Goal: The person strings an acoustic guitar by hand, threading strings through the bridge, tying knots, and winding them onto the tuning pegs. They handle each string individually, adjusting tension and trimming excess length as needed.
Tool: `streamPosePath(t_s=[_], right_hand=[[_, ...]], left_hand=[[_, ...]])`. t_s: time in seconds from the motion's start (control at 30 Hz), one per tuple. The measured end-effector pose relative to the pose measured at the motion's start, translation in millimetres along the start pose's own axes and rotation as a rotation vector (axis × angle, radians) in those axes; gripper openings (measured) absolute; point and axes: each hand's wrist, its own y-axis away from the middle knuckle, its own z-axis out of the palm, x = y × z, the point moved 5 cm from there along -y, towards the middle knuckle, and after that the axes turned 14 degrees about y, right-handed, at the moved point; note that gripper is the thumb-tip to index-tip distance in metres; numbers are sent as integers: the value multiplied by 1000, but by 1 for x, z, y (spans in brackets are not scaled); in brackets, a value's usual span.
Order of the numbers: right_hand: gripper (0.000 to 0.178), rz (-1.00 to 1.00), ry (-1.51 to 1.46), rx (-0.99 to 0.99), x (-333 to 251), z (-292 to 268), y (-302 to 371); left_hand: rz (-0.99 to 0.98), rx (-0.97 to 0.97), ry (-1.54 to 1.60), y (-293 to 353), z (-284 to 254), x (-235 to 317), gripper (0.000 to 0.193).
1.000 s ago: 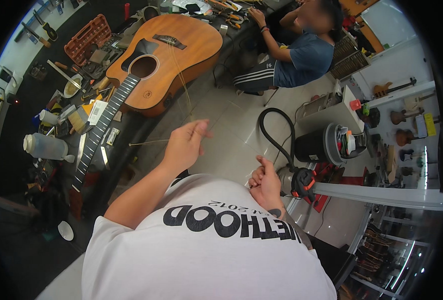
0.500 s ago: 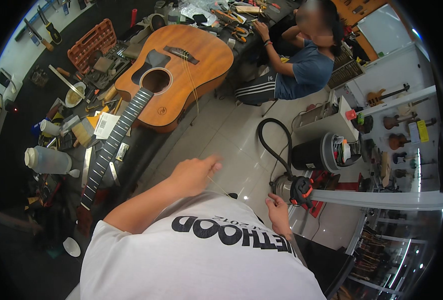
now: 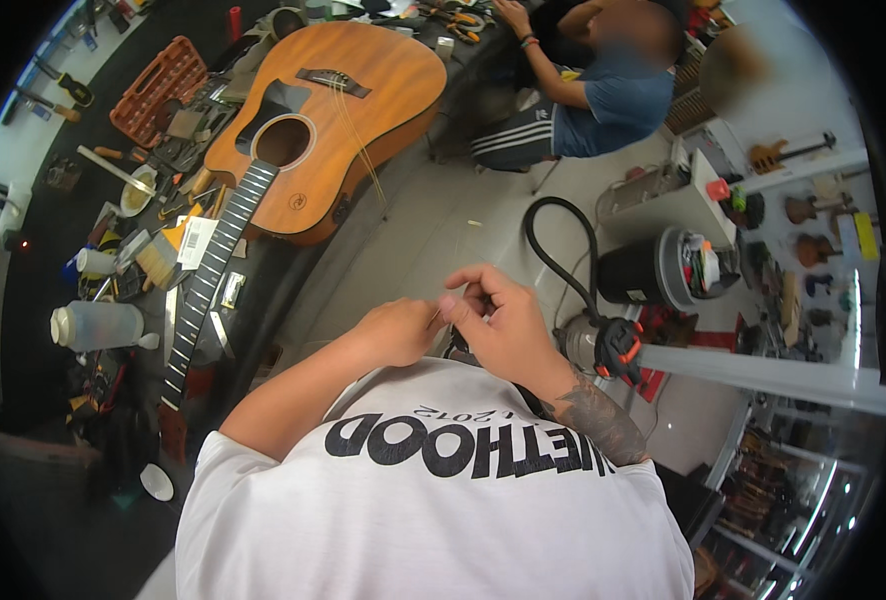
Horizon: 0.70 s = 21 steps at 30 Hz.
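In front of my white shirt my two hands meet. My left hand [image 3: 400, 332] is closed, thumb and fingers pinched on a thin pale guitar string [image 3: 436, 316], of which only a short bit shows. My right hand [image 3: 503, 325] comes in from the right with curled fingers, its thumb and fingertips at the left fingertips. What it pinches is hidden. Beyond my hands an acoustic guitar [image 3: 383, 90] lies face up on the bench, its neck pointing toward me at the left. Several loose strings [image 3: 358, 135] trail from its bridge [image 3: 333, 82] over the body's edge.
The dark bench [image 3: 298, 275] carries a plastic bottle [image 3: 98, 326], a brush [image 3: 158, 258], an orange tool case [image 3: 158, 92] and pliers. A seated person [image 3: 608, 115] works at the far end. On the floor are a vacuum cleaner [image 3: 603, 345], its hose [image 3: 535, 240] and a black bin [image 3: 643, 270].
My right hand has come up and left from beside my shirt to meet the left hand. My left hand has shifted slightly, still pinching the string. The view has tilted a little.
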Motion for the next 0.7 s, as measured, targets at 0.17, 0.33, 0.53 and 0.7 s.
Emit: streamPosePath(t_s=[0.17,0.33,0.53,0.7], right_hand=[[30,3,-69,72,39,-28,-32],[22,-79,-312,-164,68,-66,-60],[26,-150,-495,-398,92,-95,-68],[24,-159,-653,-482,95,-108,-80]], left_hand=[[-147,97,-25,-12,2,18,41],[-244,141,-32,-25,4,55,41],[144,537,-253,-37,-2,112,41],[177,657,489,-62,-9,129,33]])
